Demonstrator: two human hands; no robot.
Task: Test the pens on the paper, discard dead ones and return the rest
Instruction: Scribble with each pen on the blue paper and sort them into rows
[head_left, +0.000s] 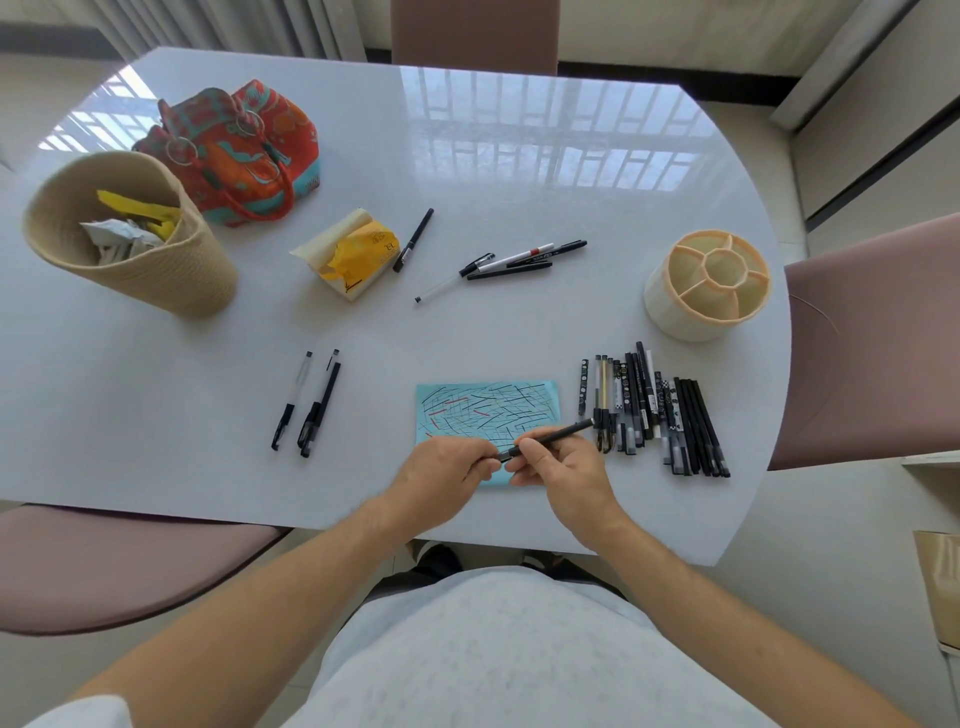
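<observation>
My right hand (558, 462) grips a black pen (558, 435) by its barrel, just above the near edge of the blue paper (485, 410), which is covered with black and red strokes. My left hand (441, 470) pinches the pen's near end. Several pens (654, 410) lie in a row right of the paper. Two pens (311, 402) lie to its left, and several more (511, 262) sit at mid-table. The cream divided pen holder (709, 286) stands empty at the right. A woven basket (124, 234) with crumpled paper stands far left.
A white table (519, 156) carries a colourful cloth bag (239, 150) at the back left and a yellow tissue pack (350, 254) with one black pen (413, 240) beside it. Pink chairs stand on the left, right and far sides.
</observation>
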